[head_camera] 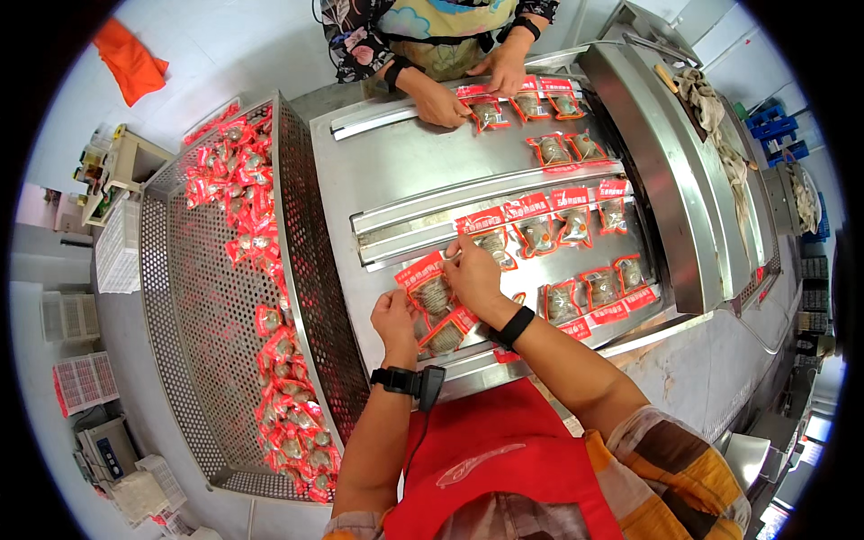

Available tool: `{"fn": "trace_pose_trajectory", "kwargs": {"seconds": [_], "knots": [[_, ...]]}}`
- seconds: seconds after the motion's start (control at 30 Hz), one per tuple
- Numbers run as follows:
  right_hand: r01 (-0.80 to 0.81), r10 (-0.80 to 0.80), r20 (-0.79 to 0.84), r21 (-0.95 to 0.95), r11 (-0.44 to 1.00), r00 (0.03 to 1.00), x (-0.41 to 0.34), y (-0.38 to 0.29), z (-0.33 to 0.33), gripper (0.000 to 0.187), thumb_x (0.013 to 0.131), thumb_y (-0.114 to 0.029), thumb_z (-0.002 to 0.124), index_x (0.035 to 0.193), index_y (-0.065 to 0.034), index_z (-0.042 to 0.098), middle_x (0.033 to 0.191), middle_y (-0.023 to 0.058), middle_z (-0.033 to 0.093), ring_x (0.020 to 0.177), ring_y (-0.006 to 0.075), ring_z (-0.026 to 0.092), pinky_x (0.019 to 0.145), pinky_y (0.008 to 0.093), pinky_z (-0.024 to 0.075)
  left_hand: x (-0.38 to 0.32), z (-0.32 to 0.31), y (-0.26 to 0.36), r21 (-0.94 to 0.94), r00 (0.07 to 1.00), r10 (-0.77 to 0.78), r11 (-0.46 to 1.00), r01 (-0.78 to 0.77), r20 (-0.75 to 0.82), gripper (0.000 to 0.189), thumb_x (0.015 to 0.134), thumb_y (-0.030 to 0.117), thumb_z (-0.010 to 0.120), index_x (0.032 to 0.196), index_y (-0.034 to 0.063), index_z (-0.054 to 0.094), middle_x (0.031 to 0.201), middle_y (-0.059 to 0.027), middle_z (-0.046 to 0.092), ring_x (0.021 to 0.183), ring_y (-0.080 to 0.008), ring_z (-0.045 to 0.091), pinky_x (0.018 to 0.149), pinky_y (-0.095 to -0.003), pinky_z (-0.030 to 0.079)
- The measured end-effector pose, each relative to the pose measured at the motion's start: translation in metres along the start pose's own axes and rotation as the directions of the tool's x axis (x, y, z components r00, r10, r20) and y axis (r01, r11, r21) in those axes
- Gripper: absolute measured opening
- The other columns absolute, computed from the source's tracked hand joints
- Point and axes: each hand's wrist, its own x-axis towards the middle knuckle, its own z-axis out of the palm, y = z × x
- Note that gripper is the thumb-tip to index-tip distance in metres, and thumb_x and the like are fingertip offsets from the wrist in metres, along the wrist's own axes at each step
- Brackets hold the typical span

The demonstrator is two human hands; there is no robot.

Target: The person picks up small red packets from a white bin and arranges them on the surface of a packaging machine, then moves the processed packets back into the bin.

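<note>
Over the near part of the steel bed [398, 169] of what looks like a vacuum sealing machine, a red-topped clear plastic pouch [430, 287] with an egg-like item inside is held between my two hands. My left hand [396, 322] grips its left edge, while my right hand [474, 275] has fingers closed at its upper right. Just below lies another pouch [445, 335], partly overlapped. Several filled pouches [536, 233] line the middle sealing bar [412, 229], their red ends on it. Nearer to me, more pouches [599, 290] point their red ends towards the front bar [459, 361].
A perforated steel bin [202, 270] at left holds heaps of filled pouches [297, 425]. Opposite, a person's hands [439, 101] handle pouches [486, 113] at the far bar. The raised steel lid [658, 175], with cloths [702, 101] on it, borders the right side.
</note>
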Motion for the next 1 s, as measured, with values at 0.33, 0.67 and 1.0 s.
{"fn": "trace_pose_trajectory", "kwargs": {"seconds": [0.33, 0.67, 1.0], "knots": [[0.034, -0.038, -0.042, -0.106, 0.994, 0.998, 0.026, -0.014, 0.007, 0.03, 0.08, -0.012, 0.069, 0.098, -0.0065, 0.046, 0.071, 0.016, 0.062, 0.073, 0.0369, 0.064, 0.061, 0.0472, 0.0475, 0.007, 0.017, 0.009, -0.081, 0.998, -0.054, 0.995, 0.052, -0.026, 0.015, 0.092, 0.02, 0.064, 0.088, 0.0063, 0.059, 0.077, 0.0004, 0.059, 0.064, -0.0081, 0.054, 0.057, -0.0233, 0.045], [0.325, -0.314, 0.109, -0.101, 0.94, 0.943, 0.055, -0.012, -0.006, 0.013, 0.081, -0.016, 0.068, 0.086, -0.0067, 0.061, 0.091, 0.0105, 0.058, 0.075, 0.0334, 0.062, 0.064, 0.0435, 0.0491, 0.02, 0.015, 0.015, 0.028, 0.999, -0.049, 0.998, 0.049, 0.005, 0.016, 0.093, 0.023, 0.064, 0.089, 0.0088, 0.059, 0.081, 0.0016, 0.059, 0.07, -0.0095, 0.056, 0.065, -0.0244, 0.048], [0.301, -0.305, -0.071, -0.064, 0.951, 0.95, 0.061, -0.011, 0.014, 0.01, 0.085, -0.015, 0.064, 0.084, -0.0058, 0.061, 0.092, 0.0133, 0.057, 0.075, 0.0368, 0.061, 0.064, 0.0474, 0.0493, 0.054, 0.009, 0.013, 0.188, 0.964, 0.265, 0.948, -0.256, -0.025, 0.022, 0.089, 0.017, 0.065, 0.089, -0.0054, 0.062, 0.078, -0.0054, 0.065, 0.059, -0.0112, 0.054, 0.056, -0.0251, 0.044]]}}
